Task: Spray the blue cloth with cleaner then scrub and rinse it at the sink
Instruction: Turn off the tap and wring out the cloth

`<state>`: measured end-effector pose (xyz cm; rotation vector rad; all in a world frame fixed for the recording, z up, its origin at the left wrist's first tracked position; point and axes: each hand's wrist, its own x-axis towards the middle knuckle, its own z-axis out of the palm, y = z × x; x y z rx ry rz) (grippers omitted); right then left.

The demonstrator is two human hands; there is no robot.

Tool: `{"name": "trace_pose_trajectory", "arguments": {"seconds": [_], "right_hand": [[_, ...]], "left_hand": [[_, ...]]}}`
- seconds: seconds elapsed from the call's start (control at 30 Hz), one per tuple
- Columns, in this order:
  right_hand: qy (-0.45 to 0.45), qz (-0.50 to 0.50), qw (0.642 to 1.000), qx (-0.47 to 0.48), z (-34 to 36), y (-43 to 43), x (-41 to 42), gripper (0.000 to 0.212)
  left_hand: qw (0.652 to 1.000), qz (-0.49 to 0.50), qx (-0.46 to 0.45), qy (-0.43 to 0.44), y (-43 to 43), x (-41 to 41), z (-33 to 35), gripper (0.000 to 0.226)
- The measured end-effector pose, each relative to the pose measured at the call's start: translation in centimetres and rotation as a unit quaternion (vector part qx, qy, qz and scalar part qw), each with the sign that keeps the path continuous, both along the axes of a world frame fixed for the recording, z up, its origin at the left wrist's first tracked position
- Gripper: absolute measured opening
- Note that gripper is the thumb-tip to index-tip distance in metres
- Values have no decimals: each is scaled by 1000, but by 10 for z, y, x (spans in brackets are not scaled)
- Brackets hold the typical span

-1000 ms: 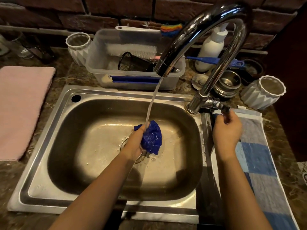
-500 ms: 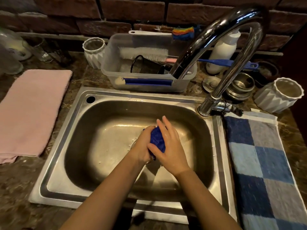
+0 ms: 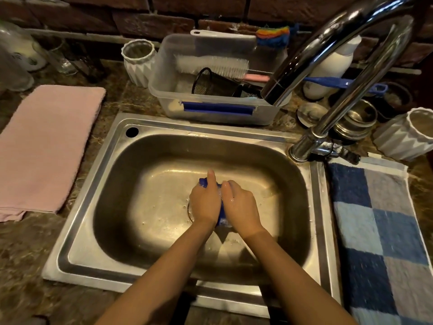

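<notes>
Over the middle of the steel sink [image 3: 110, 165], both my hands wrap a bunched blue cloth [image 3: 203, 183]. My left hand [image 3: 205, 202] grips its left side, with a blue corner poking out past the fingers. My right hand [image 3: 241, 205] grips the right side, knuckles up and wet. Most of the cloth is hidden between the palms; a strip shows lower down between the wrists. The chrome tap [image 3: 332, 57] arches over from the right with its spout above the sink's back edge, and no water runs from it.
A clear plastic tub [image 3: 210, 113] with brushes and a black mesh cup stands behind the sink. A pink towel [image 3: 44, 146] lies left, a blue checked towel [image 3: 379, 226] right. White ribbed cups [image 3: 138, 59], a white bottle [image 3: 328, 66] and steel bowls [image 3: 356, 120] line the back.
The water has stopped. My right hand left the tap handle and came down onto the cloth; both hands now squeeze it lower in the basin.
</notes>
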<state>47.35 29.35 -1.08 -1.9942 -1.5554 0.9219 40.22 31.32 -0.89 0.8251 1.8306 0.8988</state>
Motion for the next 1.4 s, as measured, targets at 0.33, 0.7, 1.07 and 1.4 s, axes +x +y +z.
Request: {"name": "trace_pose_trajectory", "arguments": {"seconds": [0.33, 0.7, 1.07, 1.4], "right_hand": [[109, -44, 990, -81, -16, 17, -3, 48], [109, -88, 987, -79, -13, 39, -16, 45], [23, 49, 998, 31, 0, 17, -13, 42], [-21, 22, 996, 83, 2, 22, -11, 25]], "left_hand": [[994, -59, 46, 84, 10, -8, -17, 48], [982, -141, 112, 57, 36, -22, -19, 35], [980, 11, -30, -195, 31, -28, -20, 31], [998, -21, 2, -61, 28, -13, -6, 29]]}}
